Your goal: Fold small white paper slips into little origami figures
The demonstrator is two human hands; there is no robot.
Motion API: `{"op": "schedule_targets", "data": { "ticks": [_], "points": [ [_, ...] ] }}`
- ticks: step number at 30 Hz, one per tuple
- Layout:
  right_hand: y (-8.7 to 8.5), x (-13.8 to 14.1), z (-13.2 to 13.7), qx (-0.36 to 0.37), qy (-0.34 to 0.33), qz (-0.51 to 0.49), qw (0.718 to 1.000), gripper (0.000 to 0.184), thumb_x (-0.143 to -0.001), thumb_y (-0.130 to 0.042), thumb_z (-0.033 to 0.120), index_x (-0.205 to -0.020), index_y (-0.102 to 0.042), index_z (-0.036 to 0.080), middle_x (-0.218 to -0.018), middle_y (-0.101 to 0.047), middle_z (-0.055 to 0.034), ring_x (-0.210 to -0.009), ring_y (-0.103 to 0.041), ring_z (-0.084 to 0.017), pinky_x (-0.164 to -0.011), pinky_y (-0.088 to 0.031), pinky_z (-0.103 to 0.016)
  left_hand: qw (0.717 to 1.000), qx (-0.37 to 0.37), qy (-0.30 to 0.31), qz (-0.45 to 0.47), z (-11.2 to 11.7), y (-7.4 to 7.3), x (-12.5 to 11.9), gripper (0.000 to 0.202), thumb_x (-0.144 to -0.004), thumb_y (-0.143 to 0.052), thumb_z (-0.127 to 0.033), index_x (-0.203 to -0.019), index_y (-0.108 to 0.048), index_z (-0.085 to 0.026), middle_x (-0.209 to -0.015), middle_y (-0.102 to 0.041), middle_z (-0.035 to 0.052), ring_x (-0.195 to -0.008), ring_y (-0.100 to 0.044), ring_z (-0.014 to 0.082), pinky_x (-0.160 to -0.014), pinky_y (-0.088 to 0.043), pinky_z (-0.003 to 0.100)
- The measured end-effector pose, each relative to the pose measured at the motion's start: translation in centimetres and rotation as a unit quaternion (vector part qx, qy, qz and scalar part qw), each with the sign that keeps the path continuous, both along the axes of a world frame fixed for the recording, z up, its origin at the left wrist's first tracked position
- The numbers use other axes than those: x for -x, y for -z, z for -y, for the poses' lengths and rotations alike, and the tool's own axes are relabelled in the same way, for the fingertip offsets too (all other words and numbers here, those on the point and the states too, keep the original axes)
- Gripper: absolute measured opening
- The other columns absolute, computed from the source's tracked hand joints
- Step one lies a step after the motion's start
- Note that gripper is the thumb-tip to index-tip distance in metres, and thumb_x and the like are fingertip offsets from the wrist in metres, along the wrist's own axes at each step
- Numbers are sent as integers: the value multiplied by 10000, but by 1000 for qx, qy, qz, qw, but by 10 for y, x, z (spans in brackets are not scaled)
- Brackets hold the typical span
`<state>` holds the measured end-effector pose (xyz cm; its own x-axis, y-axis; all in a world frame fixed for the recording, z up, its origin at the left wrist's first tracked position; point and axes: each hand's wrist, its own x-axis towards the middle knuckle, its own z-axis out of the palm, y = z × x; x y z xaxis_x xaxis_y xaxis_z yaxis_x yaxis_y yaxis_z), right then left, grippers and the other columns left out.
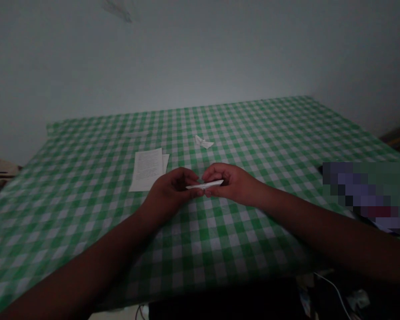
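Note:
Between my two hands is a small folded piece of white paper (208, 184), seen nearly edge-on above the tabletop. My left hand (171, 186) pinches its left end, thumb below and fingers curled behind. From the other side, my right hand (231, 183) grips the right end the same way, and the two thumbs almost meet under it. Beyond my hands lies a small folded paper boat (204, 142). Printed sheets of paper (147, 166) lie to the left, close to my left hand, one partly under another.
A green and white checked tablecloth (253, 133) covers the table, which reaches back to a pale wall (186, 58). On the right side of the table a blurred-out, dark-edged object (360, 191) lies near my right forearm. A white cable (335, 291) hangs below the front edge.

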<state>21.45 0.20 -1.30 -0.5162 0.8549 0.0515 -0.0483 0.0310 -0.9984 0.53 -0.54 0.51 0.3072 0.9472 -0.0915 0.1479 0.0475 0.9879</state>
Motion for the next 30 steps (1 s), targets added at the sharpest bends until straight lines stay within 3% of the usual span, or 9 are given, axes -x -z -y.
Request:
{"op": "schedule_targets", "data": {
  "ticks": [7, 12, 15, 18, 21, 25, 28, 30],
  "points": [
    [8, -4, -7, -5, -2, 23, 1000, 214, -777, -733, 218, -869, -540, 225, -722, -591, 61, -640, -584, -108, -573, -442, -247, 998, 49, 19, 29, -3, 3, 2, 298, -700, -816, -220, -945, -648, -188, -795, -706, -22, -714, -673, 123, -676, -521, 246],
    [13, -8, -12, -43, 12, 74, 996, 241, -768, -727, 226, -894, -522, 234, -736, -588, 56, -652, -560, -118, -563, -413, -251, 996, 56, 68, 29, -8, 1, 4, 314, -739, -761, -226, -1023, -630, -192, -848, -731, 2, -736, -695, 150, -715, -555, 293],
    [8, -10, -11, -69, 12, 114, 991, 239, -778, -707, 225, -910, -508, 237, -764, -595, 50, -684, -577, -130, -590, -422, -261, 995, 38, 92, -4, -7, 0, 5, 326, -768, -738, -273, -1060, -614, -197, -910, -737, 23, -784, -708, 178, -748, -571, 330],
    [-2, -12, -9, -114, 19, 180, 977, 218, -786, -683, 198, -913, -509, 233, -806, -616, 35, -729, -593, -139, -644, -439, -277, 987, -46, 109, -110, -5, -3, 8, 277, -838, -660, -299, -1094, -606, -209, -954, -735, 36, -841, -708, 201, -781, -567, 352],
    [-11, -15, -9, -150, 27, 248, 957, 211, -790, -664, 168, -929, -516, 227, -863, -644, 13, -775, -612, -149, -688, -453, -287, 942, -193, 116, -250, -4, -8, 12, 225, -879, -551, -221, -1093, -617, -198, -937, -714, 43, -855, -677, 201, -822, -547, 369],
    [-13, -18, -8, -178, -11, 285, 942, 254, -814, -638, 162, -1024, -510, 226, -956, -655, -22, -868, -623, -172, -748, -468, -304, 873, -351, 173, -292, -4, -9, 13, 317, -842, -483, -102, -1121, -612, -176, -1068, -654, 82, -994, -620, 216, -891, -523, 379],
    [-8, -18, -7, -213, -32, 296, 931, 305, -824, -625, 166, -1100, -510, 224, -988, -643, -42, -909, -608, -192, -775, -470, -325, 830, -409, 263, -272, -6, -2, 12, 376, -820, -464, -52, -1139, -619, -177, -1151, -631, 98, -1087, -583, 219, -960, -499, 387],
    [-4, -17, -8, -243, -19, 305, 920, 318, -828, -623, 168, -1121, -515, 226, -1006, -637, -50, -961, -588, -210, -815, -467, -343, 821, -413, 280, -277, -9, 4, 12, 356, -834, -470, -54, -1128, -630, -175, -1196, -623, 107, -1117, -572, 225, -981, -487, 403]
  ]
}}
